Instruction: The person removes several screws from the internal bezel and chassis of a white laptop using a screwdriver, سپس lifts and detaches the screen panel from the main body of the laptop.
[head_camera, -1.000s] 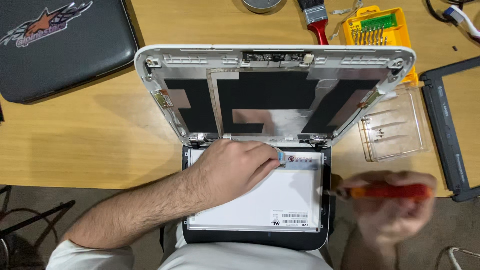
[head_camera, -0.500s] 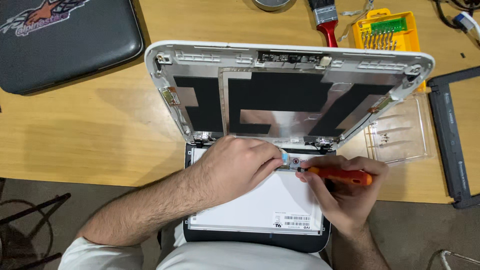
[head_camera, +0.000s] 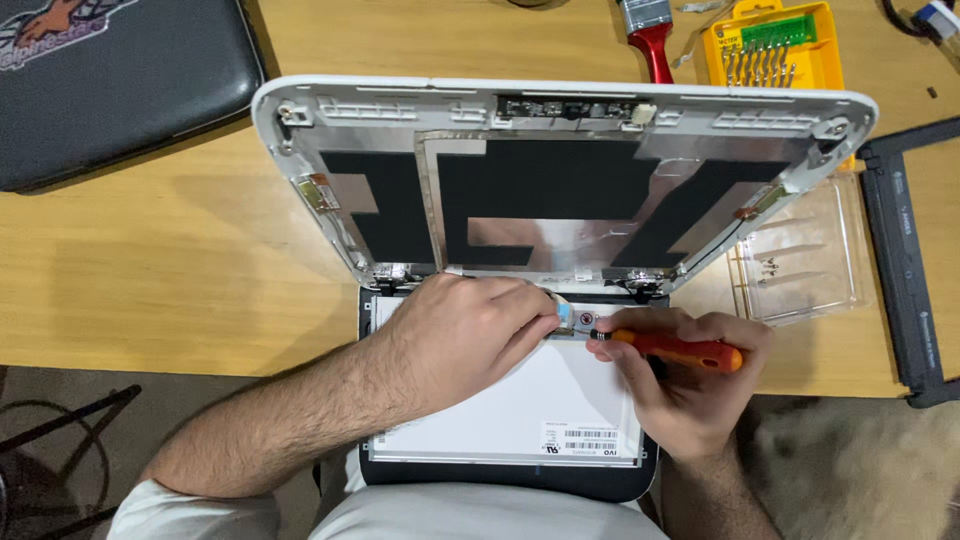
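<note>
An opened laptop lies across my lap and the table edge. Its white lid shell (head_camera: 560, 100) stands open, showing black tape and silver foil inside. The loose display panel (head_camera: 520, 405) lies face down on the base. My left hand (head_camera: 470, 335) pinches a small cable connector with blue tape (head_camera: 566, 316) at the panel's top edge. An orange-handled screwdriver (head_camera: 680, 350) is gripped in my right hand (head_camera: 690, 385), its tip touching that connector.
On the wooden table (head_camera: 150, 280) are a black zipped case (head_camera: 110, 90) at the far left, a red-handled brush (head_camera: 650, 40), a yellow screwdriver-bit set (head_camera: 770, 45), a clear plastic tray with screws (head_camera: 800, 265) and a black screen bezel (head_camera: 905, 260) at the right.
My right hand has brought the screwdriver in from the right to the connector beside my left hand. The left hand has stayed on the panel's top edge.
</note>
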